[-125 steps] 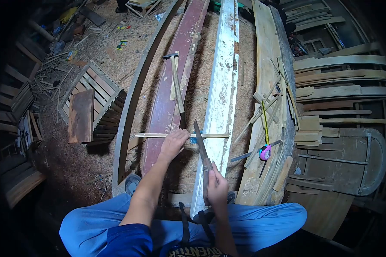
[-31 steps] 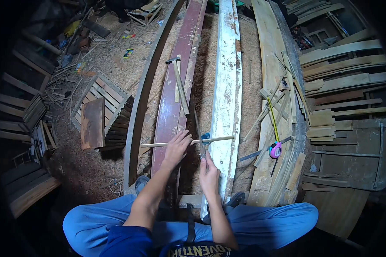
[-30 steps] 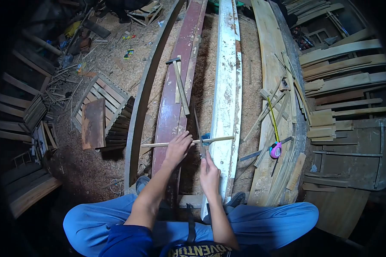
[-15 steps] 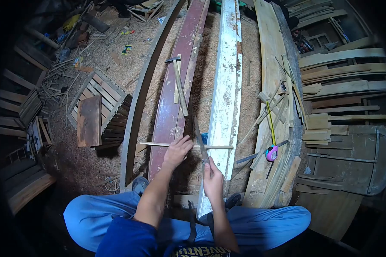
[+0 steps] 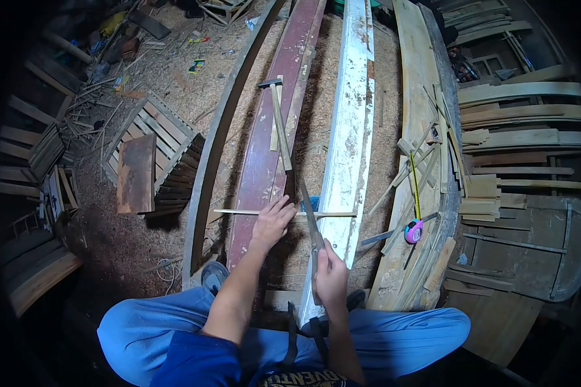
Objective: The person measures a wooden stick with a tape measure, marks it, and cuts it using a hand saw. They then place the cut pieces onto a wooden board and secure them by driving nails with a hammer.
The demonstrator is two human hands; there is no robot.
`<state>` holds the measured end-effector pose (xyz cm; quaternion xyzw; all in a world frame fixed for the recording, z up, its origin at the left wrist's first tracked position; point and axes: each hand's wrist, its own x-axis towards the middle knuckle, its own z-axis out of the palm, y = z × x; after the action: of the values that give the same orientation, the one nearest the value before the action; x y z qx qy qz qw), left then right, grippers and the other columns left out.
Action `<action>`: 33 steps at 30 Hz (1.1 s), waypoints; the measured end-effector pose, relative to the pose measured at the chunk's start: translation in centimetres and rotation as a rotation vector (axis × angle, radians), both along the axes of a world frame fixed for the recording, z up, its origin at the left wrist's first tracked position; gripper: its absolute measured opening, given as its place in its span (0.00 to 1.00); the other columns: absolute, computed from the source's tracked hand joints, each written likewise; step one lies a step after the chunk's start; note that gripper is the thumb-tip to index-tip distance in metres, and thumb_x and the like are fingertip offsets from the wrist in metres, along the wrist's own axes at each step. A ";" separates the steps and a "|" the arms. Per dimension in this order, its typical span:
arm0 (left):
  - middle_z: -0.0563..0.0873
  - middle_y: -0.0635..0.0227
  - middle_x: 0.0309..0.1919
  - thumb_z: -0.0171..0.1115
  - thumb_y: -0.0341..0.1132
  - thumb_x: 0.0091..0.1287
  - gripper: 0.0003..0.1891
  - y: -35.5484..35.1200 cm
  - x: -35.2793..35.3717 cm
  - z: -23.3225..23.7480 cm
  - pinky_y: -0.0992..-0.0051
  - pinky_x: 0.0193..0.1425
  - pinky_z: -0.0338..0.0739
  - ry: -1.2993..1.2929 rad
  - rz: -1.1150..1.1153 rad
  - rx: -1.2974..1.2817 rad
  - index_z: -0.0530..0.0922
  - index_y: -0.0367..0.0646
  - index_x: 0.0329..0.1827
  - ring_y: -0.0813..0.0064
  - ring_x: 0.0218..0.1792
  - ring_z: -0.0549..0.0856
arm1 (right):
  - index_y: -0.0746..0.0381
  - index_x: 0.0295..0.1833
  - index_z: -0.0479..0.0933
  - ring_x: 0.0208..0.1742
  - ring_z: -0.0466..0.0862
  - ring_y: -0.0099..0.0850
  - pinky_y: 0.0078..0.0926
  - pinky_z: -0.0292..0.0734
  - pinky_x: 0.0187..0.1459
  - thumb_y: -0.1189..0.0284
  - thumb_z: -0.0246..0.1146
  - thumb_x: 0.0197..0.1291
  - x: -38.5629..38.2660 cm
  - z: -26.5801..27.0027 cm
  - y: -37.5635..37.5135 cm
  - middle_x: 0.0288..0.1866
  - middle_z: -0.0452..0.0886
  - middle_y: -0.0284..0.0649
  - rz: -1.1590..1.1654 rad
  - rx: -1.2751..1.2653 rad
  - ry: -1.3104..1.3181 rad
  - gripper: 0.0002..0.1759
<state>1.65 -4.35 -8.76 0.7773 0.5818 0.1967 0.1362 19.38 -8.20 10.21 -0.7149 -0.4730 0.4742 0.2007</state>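
Observation:
A thin wooden strip [image 5: 237, 211] lies crosswise over a maroon beam [image 5: 259, 164] and a white, flaking beam [image 5: 343, 155]. My left hand [image 5: 273, 222] holds the strip down at the maroon beam's right edge, fingers closed over it. In my right hand [image 5: 331, 276] is a handsaw [image 5: 312, 222], gripped at its near end. Its narrow, dark blade slants away from me and crosses the strip over the gap between the beams. Further along the maroon beam rests a hammer [image 5: 279, 119] with a wooden handle, beside a short wood piece.
At right, a pale plank [image 5: 410, 77] carries loose offcuts and a pink tape measure [image 5: 414, 231] with its yellow blade out. A slatted wooden crate [image 5: 168, 132] stands at left, past a curved board [image 5: 223, 122]. Stacked boards [image 5: 523, 113] line the far right. Shavings cover the floor.
My right hand has drawn the saw back toward my body, with its blade still across the strip. My left hand stays on the strip. The whole view has shifted slightly.

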 end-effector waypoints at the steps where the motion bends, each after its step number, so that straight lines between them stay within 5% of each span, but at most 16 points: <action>1: 0.84 0.69 0.69 0.77 0.29 0.50 0.31 0.0 -0.1 0.2 0.62 0.85 0.66 0.005 0.012 0.031 0.83 0.47 0.61 0.64 0.79 0.73 | 0.74 0.71 0.76 0.62 0.88 0.54 0.42 0.79 0.64 0.68 0.55 0.81 -0.3 -0.4 0.3 0.60 0.86 0.64 0.001 -0.004 -0.003 0.24; 3: 0.85 0.69 0.68 0.76 0.29 0.50 0.30 0.0 0.4 1.0 0.62 0.85 0.66 -0.002 0.013 0.067 0.84 0.47 0.61 0.63 0.78 0.74 | 0.75 0.72 0.75 0.34 0.81 0.25 0.30 0.78 0.40 0.68 0.55 0.82 -0.8 -2.6 0.7 0.33 0.84 0.44 0.143 0.189 -0.185 0.24; 7: 0.87 0.68 0.64 0.72 0.25 0.51 0.26 0.5 0.2 1.7 0.59 0.82 0.71 -0.054 0.036 0.086 0.85 0.46 0.58 0.62 0.76 0.77 | 0.74 0.72 0.76 0.30 0.76 0.25 0.30 0.76 0.36 0.68 0.56 0.82 0.5 -3.7 -0.5 0.31 0.80 0.41 0.193 0.538 -0.145 0.23; 8: 0.87 0.68 0.64 0.72 0.25 0.51 0.26 0.3 0.3 1.6 0.60 0.82 0.70 -0.069 0.029 0.092 0.85 0.45 0.57 0.62 0.75 0.78 | 0.73 0.72 0.76 0.30 0.76 0.24 0.32 0.76 0.36 0.69 0.56 0.81 1.0 -3.2 -0.8 0.30 0.81 0.42 0.116 0.237 -0.048 0.23; 16: 0.85 0.70 0.68 0.72 0.27 0.55 0.28 0.0 0.4 0.7 0.62 0.85 0.66 -0.015 0.034 0.051 0.84 0.47 0.62 0.64 0.76 0.76 | 0.68 0.73 0.77 0.25 0.70 0.23 0.32 0.72 0.30 0.65 0.58 0.82 -1.0 -4.5 0.8 0.22 0.74 0.40 0.048 0.246 -0.138 0.24; 17: 0.85 0.70 0.68 0.72 0.27 0.54 0.28 0.0 0.4 0.7 0.62 0.85 0.66 -0.017 0.028 0.033 0.83 0.47 0.63 0.65 0.76 0.76 | 0.68 0.73 0.77 0.25 0.70 0.23 0.32 0.72 0.30 0.65 0.58 0.82 -0.5 -4.3 1.1 0.22 0.74 0.40 0.046 0.250 -0.141 0.24; 19: 0.85 0.69 0.68 0.72 0.27 0.54 0.28 0.1 0.5 0.3 0.62 0.85 0.66 -0.010 0.029 0.046 0.83 0.47 0.63 0.65 0.77 0.76 | 0.66 0.72 0.78 0.56 0.89 0.57 0.45 0.81 0.58 0.62 0.57 0.80 -0.2 -2.3 3.1 0.52 0.87 0.66 0.056 -0.010 -0.100 0.24; 24: 0.85 0.69 0.69 0.73 0.28 0.53 0.30 -0.1 0.4 1.1 0.63 0.84 0.68 -0.004 0.031 0.034 0.83 0.48 0.64 0.65 0.75 0.78 | 0.64 0.72 0.79 0.56 0.89 0.58 0.45 0.82 0.56 0.62 0.57 0.79 -0.2 -1.7 4.4 0.51 0.87 0.66 0.080 -0.047 -0.123 0.24; 25: 0.85 0.69 0.69 0.73 0.28 0.53 0.30 -0.1 0.4 0.9 0.63 0.84 0.68 -0.011 0.027 0.034 0.83 0.48 0.64 0.65 0.75 0.78 | 0.67 0.71 0.80 0.24 0.84 0.30 0.32 0.79 0.31 0.61 0.60 0.80 -0.3 -2.8 4.0 0.28 0.85 0.51 0.132 0.133 -0.179 0.25; 27: 0.85 0.69 0.69 0.73 0.28 0.54 0.30 0.0 0.4 0.7 0.63 0.84 0.67 -0.001 0.017 0.053 0.83 0.49 0.65 0.65 0.75 0.78 | 0.67 0.71 0.79 0.42 0.93 0.46 0.39 0.84 0.46 0.62 0.59 0.80 -0.9 -3.6 3.0 0.40 0.89 0.63 0.107 0.176 -0.243 0.25; 30: 0.85 0.69 0.69 0.70 0.28 0.57 0.30 -0.3 0.3 0.6 0.61 0.86 0.65 0.004 -0.001 0.030 0.82 0.48 0.68 0.65 0.75 0.77 | 0.67 0.70 0.79 0.56 0.89 0.57 0.44 0.82 0.57 0.63 0.58 0.80 -1.6 -3.1 2.9 0.50 0.87 0.68 0.072 0.122 -0.198 0.24; 33: 0.84 0.68 0.69 0.68 0.28 0.59 0.30 -0.2 0.6 0.8 0.60 0.87 0.63 0.012 -0.022 0.039 0.81 0.47 0.69 0.65 0.75 0.77 | 0.68 0.69 0.80 0.54 0.90 0.58 0.45 0.82 0.55 0.64 0.58 0.79 -2.9 -3.7 4.4 0.48 0.87 0.67 0.075 0.119 -0.232 0.23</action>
<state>2.26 -4.52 -7.99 0.7874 0.5699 0.2020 0.1197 16.48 -3.77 6.52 -0.7336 -0.5468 0.3665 0.1688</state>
